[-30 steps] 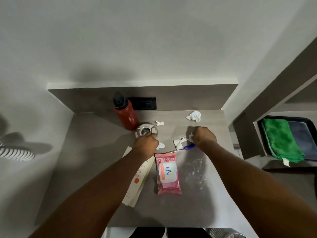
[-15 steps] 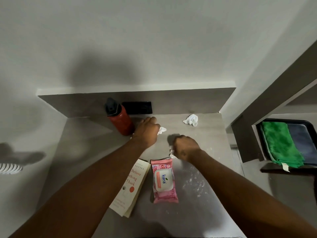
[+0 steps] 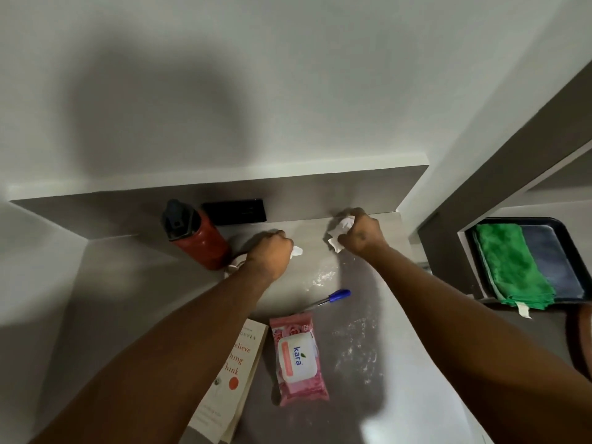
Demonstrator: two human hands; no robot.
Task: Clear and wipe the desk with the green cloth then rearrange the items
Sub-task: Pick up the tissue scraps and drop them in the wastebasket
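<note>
- Over on the person's right, the green cloth (image 3: 512,264) lies folded in a dark tray (image 3: 563,238), off the grey surface (image 3: 128,299) altogether and past a dark upright panel; its long axis runs from the far end of the tray toward the near-right, with a white tag hanging off the near end.
- The right hand (image 3: 360,233) is at the far right corner of the surface, close under the back ledge, fingers closed around a crumpled white tissue (image 3: 341,230) that sticks out on the thumb side.
- The left hand (image 3: 270,253) is fisted just beside the red bottle (image 3: 200,240), with a scrap of white paper (image 3: 296,250) poking out of the fist; another bit of white shows at the bottle's base, partly hidden by the wrist.
- The bottle stands near the back wall, its dark cap tipped toward the camera, with a black socket plate (image 3: 235,211) on the wall behind it.
- A blue pen (image 3: 330,298) lies between the forearms, cap end pointing right and slightly away.
- A pink wipes pack (image 3: 298,358) lies lengthwise, near to far, just beside a white book (image 3: 235,373) that the left forearm partly covers.
- White powdery specks dust the surface near the pen and to the right of the pack.
- The left stretch of the surface is bare up to the wall.
</note>
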